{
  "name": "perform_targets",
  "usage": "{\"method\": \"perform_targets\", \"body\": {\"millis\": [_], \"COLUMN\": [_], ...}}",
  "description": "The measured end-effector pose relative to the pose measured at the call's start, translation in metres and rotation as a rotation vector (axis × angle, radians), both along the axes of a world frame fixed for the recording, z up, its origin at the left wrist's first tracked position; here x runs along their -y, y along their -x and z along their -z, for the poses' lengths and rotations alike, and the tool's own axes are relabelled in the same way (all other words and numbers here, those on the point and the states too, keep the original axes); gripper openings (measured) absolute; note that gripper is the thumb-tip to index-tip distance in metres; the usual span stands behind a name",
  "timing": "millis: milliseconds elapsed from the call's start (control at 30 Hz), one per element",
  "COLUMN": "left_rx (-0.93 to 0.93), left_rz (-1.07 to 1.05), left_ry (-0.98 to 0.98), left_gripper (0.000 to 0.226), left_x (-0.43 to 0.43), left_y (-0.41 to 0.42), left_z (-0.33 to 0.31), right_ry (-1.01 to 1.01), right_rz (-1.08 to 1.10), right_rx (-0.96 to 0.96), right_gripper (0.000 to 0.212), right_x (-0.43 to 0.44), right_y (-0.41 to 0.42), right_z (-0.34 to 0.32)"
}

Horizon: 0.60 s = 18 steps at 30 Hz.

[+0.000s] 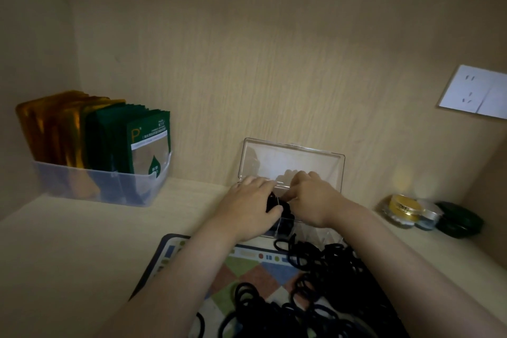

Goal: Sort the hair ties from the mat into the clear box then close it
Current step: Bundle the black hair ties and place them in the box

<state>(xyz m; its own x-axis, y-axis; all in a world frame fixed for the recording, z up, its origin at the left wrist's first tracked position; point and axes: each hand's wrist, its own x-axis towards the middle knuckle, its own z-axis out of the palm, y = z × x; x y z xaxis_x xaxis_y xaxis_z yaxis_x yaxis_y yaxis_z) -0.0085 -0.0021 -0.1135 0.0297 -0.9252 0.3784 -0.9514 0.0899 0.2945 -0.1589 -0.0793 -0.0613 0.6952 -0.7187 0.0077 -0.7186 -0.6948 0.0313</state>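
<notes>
A clear box (307,230) stands against the back wall with its lid (290,162) raised upright. Both hands are over its open top. My left hand (247,206) grips a bunch of black hair ties (277,204) from the left, and my right hand (310,200) pinches the same bunch from the right. More black hair ties lie inside the box below my hands. A checked mat (247,271) lies in front of the box, with several loose black hair ties (323,277) heaped on its right and near side.
A translucent bin (104,186) of gold and green sachets stands at the back left. Small jars (406,211) and a dark green case (458,219) sit at the right. A white wall socket (474,92) is on the back wall.
</notes>
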Motion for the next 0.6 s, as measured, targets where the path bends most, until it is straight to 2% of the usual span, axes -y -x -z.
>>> {"method": "perform_targets", "body": {"millis": [100,200,300,433,500,600], "left_rx": [0.045,0.015,-0.025,-0.088,-0.123,-0.162], "left_rz": [0.013,0.030,0.033,0.032,0.028,0.020], "left_ry": [0.000,-0.014,0.001,0.092,0.043,-0.165], "left_gripper": [0.053,0.053,0.054,0.035,0.020,0.011], "left_x": [0.000,-0.001,-0.008,-0.027,-0.041,-0.067], "left_y": [-0.001,-0.001,-0.002,-0.007,-0.009,-0.012], "left_z": [0.001,-0.002,-0.013,-0.031,-0.039,-0.043], "right_ry": [0.035,-0.076,-0.095,-0.156,-0.187,-0.248], "right_rz": [-0.005,0.007,-0.029,-0.112,-0.159,-0.231], "right_rx": [-0.002,0.170,0.344,0.512,0.518,0.463], "right_gripper": [0.041,0.042,0.038,0.029,0.024,0.023], "right_x": [-0.004,-0.005,-0.014,-0.035,-0.049,-0.069], "right_y": [0.002,0.010,0.017,0.023,0.021,0.016], "right_z": [0.007,0.001,-0.006,-0.011,-0.010,-0.003]}}
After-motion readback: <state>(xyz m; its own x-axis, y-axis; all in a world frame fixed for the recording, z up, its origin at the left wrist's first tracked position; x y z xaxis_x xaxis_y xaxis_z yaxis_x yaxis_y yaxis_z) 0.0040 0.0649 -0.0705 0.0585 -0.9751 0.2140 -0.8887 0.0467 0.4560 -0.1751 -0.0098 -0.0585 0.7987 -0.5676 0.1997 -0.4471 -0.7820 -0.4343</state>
